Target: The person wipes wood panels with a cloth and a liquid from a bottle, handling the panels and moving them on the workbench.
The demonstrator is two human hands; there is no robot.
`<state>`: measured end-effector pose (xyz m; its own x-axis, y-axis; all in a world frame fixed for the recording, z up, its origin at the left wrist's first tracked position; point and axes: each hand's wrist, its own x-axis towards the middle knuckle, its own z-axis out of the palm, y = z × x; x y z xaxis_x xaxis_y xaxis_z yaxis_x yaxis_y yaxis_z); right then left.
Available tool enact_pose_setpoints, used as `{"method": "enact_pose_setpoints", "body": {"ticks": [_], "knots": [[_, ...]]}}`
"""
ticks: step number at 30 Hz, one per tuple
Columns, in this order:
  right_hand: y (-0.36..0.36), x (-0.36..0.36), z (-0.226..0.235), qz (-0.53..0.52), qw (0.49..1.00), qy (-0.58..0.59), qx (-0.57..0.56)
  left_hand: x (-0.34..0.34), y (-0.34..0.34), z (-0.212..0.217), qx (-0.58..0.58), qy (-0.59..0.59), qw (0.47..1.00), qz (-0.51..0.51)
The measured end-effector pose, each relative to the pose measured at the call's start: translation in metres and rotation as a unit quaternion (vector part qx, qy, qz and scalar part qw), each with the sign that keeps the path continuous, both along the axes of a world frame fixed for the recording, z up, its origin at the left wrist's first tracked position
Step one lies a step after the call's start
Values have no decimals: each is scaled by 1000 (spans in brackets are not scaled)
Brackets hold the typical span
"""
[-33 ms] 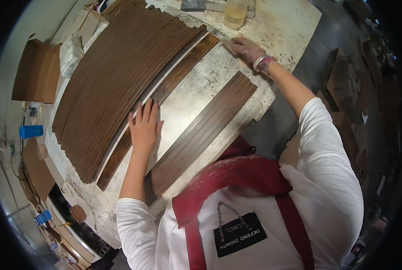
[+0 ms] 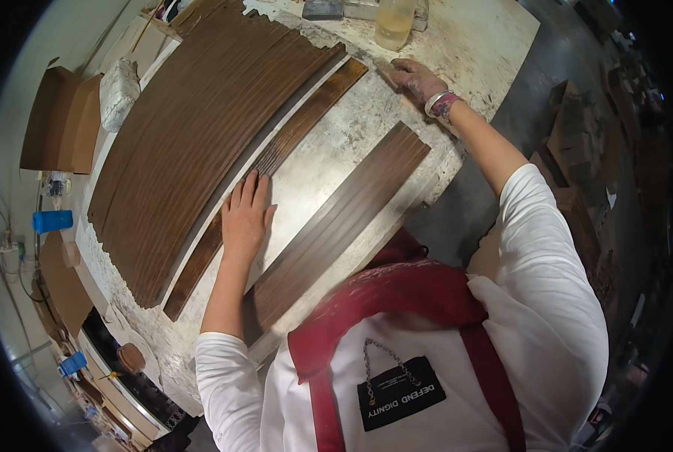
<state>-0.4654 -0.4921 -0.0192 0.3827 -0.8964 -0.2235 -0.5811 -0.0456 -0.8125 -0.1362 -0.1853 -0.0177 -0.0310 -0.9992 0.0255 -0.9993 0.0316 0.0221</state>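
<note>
My left hand [image 2: 246,215] lies flat, fingers apart, on a single long dark wood strip [image 2: 299,128] that runs diagonally across the stained white worktop [image 2: 329,151]. My right hand [image 2: 415,79], a band on its wrist, reaches to the strip's far end with its fingers curled down on the table; whether it holds something small and pale is unclear. Left of the single strip, a broad sheet of dark wood strips [image 2: 193,135] lies side by side. A narrower stack of strips [image 2: 336,218] sits along the table's near edge, just right of my left hand.
A jar of yellowish liquid [image 2: 393,22] and a grey block [image 2: 323,9] stand at the far edge. A white wrapped bundle [image 2: 118,90] and cardboard [image 2: 58,120] are at the left, with a blue cup [image 2: 50,221] below them. Stacked boxes [image 2: 570,135] stand on the floor at right.
</note>
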Motion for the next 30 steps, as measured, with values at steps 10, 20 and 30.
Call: {"method": "enact_pose_setpoints", "body": {"ticks": [10,20,30], "knots": [[-35,46,26,40,990,110,-77,-1,-14,-10,-65,165,982,68],[2,6,41,138,961,223,-87,-5,-13,-11,-66,185,975,104],[119,153,66,242,965,-12,106,66,106,11,-34,150,964,216]]}}
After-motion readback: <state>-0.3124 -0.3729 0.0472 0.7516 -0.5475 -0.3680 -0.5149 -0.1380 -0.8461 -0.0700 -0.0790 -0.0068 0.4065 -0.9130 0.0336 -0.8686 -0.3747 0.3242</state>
